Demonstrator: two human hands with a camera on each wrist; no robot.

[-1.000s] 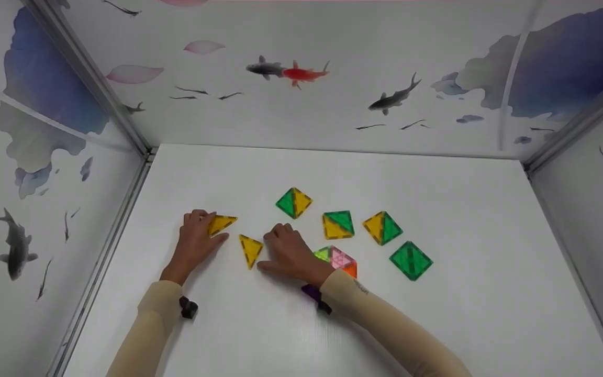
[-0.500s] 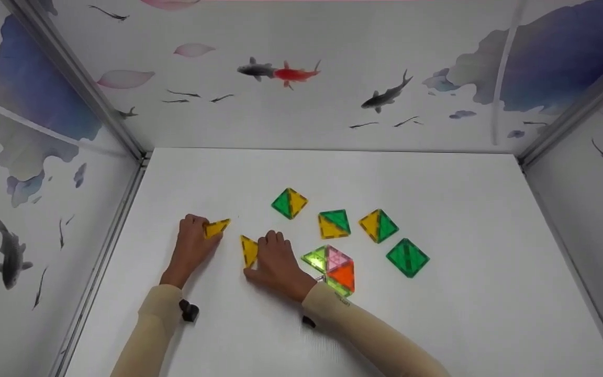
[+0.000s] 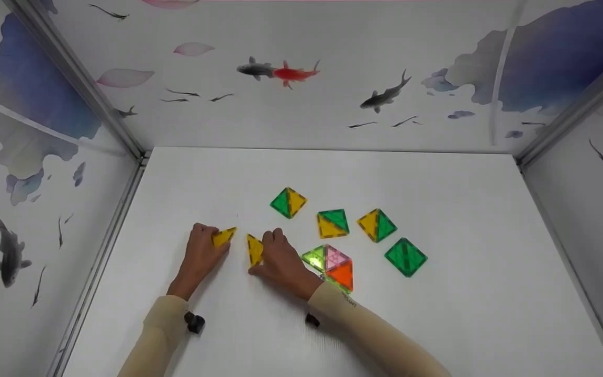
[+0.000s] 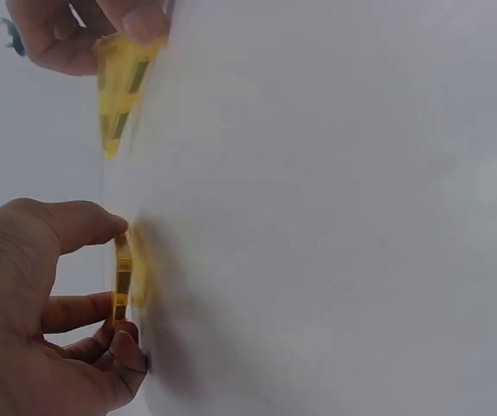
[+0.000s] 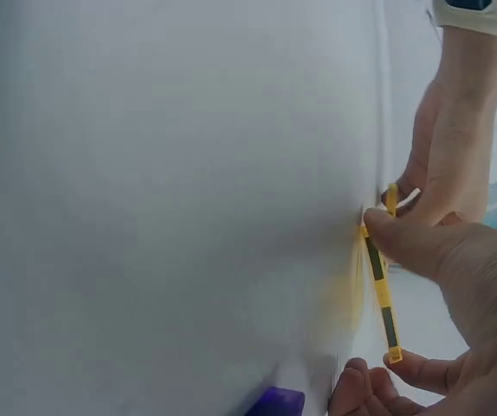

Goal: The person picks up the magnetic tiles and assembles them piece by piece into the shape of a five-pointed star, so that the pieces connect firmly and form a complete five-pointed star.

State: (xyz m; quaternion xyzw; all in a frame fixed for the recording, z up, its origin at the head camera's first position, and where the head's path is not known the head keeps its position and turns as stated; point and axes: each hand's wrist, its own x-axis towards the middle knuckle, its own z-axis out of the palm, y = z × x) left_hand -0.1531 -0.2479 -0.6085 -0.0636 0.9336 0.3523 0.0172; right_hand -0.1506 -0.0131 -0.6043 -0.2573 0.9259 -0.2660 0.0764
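In the head view my left hand (image 3: 200,255) pinches a translucent yellow triangle magnetic tile (image 3: 223,237). To its right, my right hand (image 3: 286,264) pinches a second yellow triangle tile (image 3: 253,250) between thumb and fingers. A narrow gap separates the two tiles, whose points face each other's side. Seen edge-on in the left wrist view, the left hand's tile (image 4: 122,273) stands close over the white surface, its yellow glow beside it. The right wrist view shows the right hand's tile (image 5: 383,295) tilted, one edge close to the table.
Two-triangle squares lie farther back and right: green-yellow ones (image 3: 288,202), (image 3: 333,223), (image 3: 377,225) and an all-green one (image 3: 406,257). A multicolour group of triangles (image 3: 341,273) is partly under the right forearm. A purple piece (image 5: 276,401) shows in the right wrist view. Printed walls (image 3: 301,120) enclose the table.
My right hand has closed its fingers on the second yellow tile, which lay beside it before. My left hand's tile has turned and shifted, bringing the two tiles nearer each other.
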